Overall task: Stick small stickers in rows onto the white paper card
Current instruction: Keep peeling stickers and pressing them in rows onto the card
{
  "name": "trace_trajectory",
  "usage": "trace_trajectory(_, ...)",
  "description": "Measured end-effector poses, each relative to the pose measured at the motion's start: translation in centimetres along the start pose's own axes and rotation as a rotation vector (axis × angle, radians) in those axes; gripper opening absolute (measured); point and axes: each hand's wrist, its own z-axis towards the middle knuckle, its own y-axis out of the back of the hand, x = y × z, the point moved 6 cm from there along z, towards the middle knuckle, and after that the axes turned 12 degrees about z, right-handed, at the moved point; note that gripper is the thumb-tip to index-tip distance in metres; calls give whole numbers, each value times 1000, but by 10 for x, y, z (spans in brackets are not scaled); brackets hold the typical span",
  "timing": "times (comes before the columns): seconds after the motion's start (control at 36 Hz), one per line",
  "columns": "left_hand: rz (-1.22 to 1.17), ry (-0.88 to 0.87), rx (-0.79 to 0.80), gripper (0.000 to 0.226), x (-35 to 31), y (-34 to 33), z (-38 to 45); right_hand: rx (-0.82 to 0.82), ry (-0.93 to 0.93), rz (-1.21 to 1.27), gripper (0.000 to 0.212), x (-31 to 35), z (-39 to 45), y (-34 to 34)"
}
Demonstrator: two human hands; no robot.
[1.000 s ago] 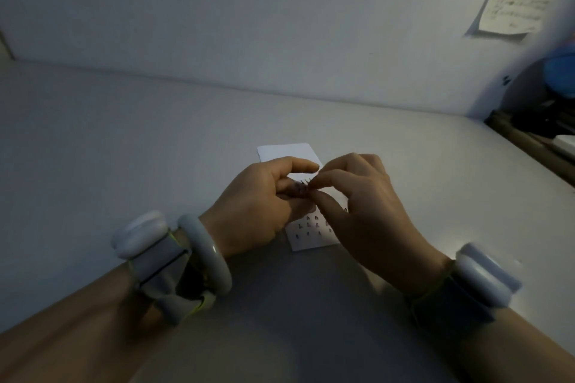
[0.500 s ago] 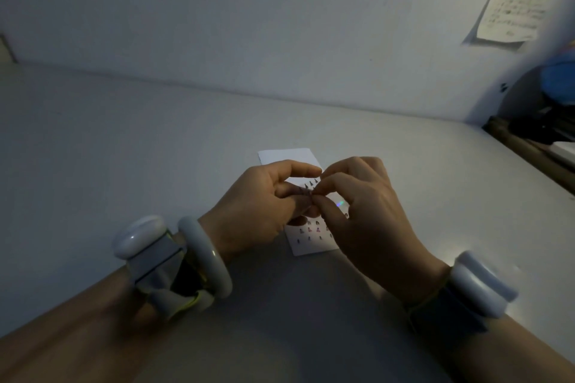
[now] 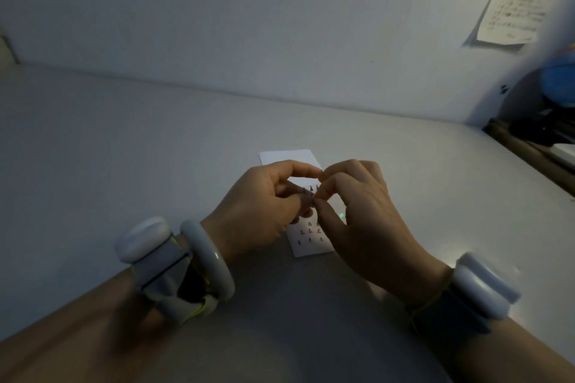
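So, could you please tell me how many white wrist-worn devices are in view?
2. One wrist device sits on the left forearm, just behind a pale bangle; the other device is strapped to the right wrist. None seems hidden.

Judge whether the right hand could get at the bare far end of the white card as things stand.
Probably yes: the right hand hovers just above the card, whose far end lies uncovered.

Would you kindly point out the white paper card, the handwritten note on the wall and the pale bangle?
white paper card [image 3: 306, 249]: head view, bare near edge below the stickers.
handwritten note [image 3: 513, 17]: head view, middle of the sheet.
pale bangle [image 3: 208, 258]: head view, upper curve at the left wrist.
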Motion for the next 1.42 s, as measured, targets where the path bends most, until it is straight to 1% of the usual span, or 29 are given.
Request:
trace_trajectory(0.17, -16, 2, -4, 31, -1, 2, 0, -2, 11, 15, 10, 2, 0, 1)
trace_trajectory(0.58, -180, 114, -13, 25, 4, 2, 1, 21, 15, 66, 8, 4, 0, 3)
trace_trajectory(0.67, -188, 121, -25, 24, 5, 4, 1, 28, -16, 72, 9, 3, 1, 4)
trace_trajectory(0.78, -171, 130, -65, 25, 7, 8, 0, -6, -64, 82, 15, 1, 3, 9)
trace_trajectory(0.89, -135, 148, -98, 25, 10, 11, 1, -21, -132, 64, 13, -4, 5, 13)
trace_trajectory(1.0, -118, 159, -125, 24, 12, 13, 2, 4, -197, 85, 14, -10, 6, 16)
trace_trajectory(1.11, -13, 157, -178, 20, 15, 18, 4, 78, -277, 151, 14, -18, 6, 13)
trace_trajectory(1.17, 104, 143, -203, 18, 17, 21, 5, 126, -301, 176, 14, -20, 6, 10)
trace_trajectory(1.28, 406, 117, -166, 35, 19, 20, 5, 239, -335, 176, 16, -22, 5, 0)
trace_trajectory(1.42, 596, 75, -51, 55, 17, 12, 6, 310, -331, 209, 21, -22, 5, -11)
